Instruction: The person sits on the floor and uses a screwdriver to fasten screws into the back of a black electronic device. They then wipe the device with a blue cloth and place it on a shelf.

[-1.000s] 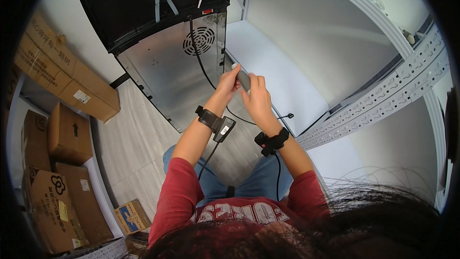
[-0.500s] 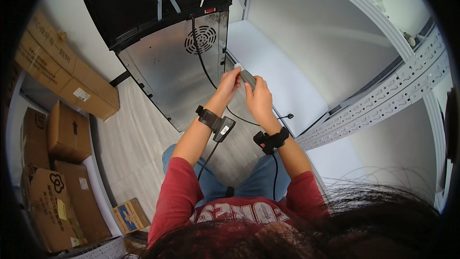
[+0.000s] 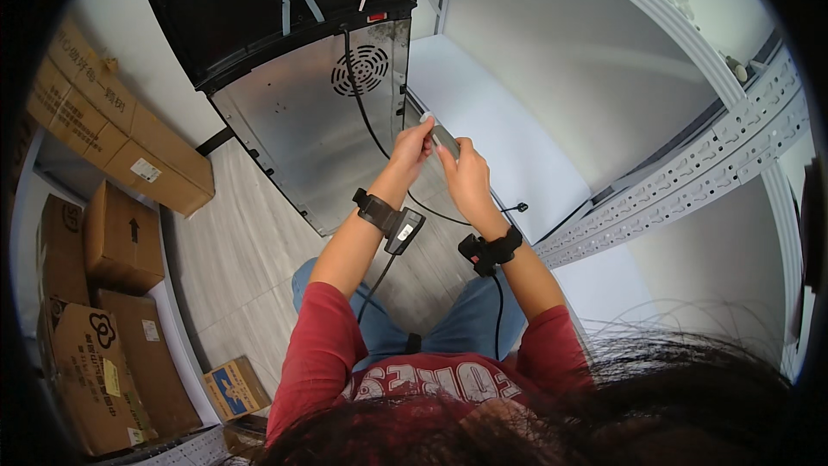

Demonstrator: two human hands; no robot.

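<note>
Both my hands meet around a slim grey tool with a pale end; its exact kind I cannot make out. My left hand pinches it near the pale end. My right hand is wrapped round the lower grey part, thumb along it. Just beyond and to the left stands a metal-backed appliance with a round vent and a black upper part. Its black power cord hangs down behind my left hand, and the plug rests to the right of my right hand.
Cardboard boxes fill the shelf at left, and a tall carton leans by the wall. White metal shelving runs along the right, with a pale board at its bottom. Grey wood-look floor lies around my legs.
Very little differs. My right hand and the tool have shifted slightly, and my right wrist has turned a little; both hands stay on the tool.
</note>
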